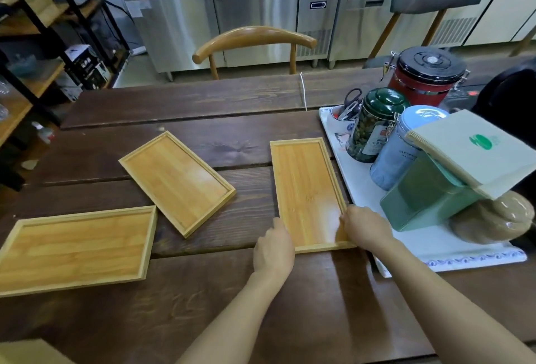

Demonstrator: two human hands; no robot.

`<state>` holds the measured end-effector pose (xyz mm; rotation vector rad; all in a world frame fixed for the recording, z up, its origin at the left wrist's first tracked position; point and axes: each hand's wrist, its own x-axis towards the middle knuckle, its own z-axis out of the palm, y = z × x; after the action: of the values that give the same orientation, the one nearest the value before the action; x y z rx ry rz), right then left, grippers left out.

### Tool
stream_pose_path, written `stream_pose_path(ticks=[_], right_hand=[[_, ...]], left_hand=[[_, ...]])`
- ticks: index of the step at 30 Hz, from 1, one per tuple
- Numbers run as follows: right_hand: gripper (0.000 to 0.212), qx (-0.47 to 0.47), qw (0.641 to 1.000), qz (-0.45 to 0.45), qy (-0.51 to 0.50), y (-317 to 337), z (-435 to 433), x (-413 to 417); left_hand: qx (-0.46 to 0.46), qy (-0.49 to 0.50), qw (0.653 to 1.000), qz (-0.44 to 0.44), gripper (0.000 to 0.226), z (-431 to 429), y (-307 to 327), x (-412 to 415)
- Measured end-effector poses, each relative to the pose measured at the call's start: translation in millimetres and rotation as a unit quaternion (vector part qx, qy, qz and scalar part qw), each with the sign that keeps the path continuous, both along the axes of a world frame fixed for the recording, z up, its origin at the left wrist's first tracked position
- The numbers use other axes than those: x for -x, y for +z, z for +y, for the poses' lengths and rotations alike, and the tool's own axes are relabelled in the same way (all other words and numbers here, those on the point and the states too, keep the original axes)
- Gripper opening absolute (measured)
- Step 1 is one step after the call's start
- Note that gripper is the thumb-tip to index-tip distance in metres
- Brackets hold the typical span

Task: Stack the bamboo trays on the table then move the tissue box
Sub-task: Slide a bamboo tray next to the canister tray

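At the lower left of the frame a bamboo tray (77, 249) lies flat on the dark wooden table (203, 108), its long side running across the picture. Just beside its upper right corner, left of centre, a second tray (177, 182) sits at an angle; whether the two corners touch cannot be told.

Right of centre lies the third tray (309, 189), its long side running away from the person. The left hand (274, 250) grips the tray's near left corner, and the right hand (367, 228) is closed on its near right edge, so both hands are clamped on this one tray, apart from each other by the tray's width. It appears to rest on the table, not yet lifted.

These trays look light, stiff and shallow, with a thin raised rim and a smooth, slightly glossy floor. The rim is the natural hold, thumb inside and fingers under. They should nest or stack flat if the edges are lined up, and the smooth wood may slide on the tray below.

At the right of the frame a white tray (464, 256) carries tins and a green tissue box (423, 198) with a pad of napkins (475, 150) leaning on top. The box looks light and easily dented, best held by its sides, and the napkins may slip off as it moves.
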<state>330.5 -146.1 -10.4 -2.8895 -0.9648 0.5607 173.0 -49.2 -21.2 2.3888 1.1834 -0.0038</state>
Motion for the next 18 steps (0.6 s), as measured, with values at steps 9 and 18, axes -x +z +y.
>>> stream_pose_path(ticks=[9,18], right_hand=[[0.026,0.033,0.997,-0.059,0.038,21,19,-1],[0.019,-0.163,0.972,0.080,0.152,32,139,61]], left_hand=[[-0.065,0.073,0.992,-0.076,0.038,25,18,34],[0.047,0.337,0.940,-0.025,0.053,127,29,118]])
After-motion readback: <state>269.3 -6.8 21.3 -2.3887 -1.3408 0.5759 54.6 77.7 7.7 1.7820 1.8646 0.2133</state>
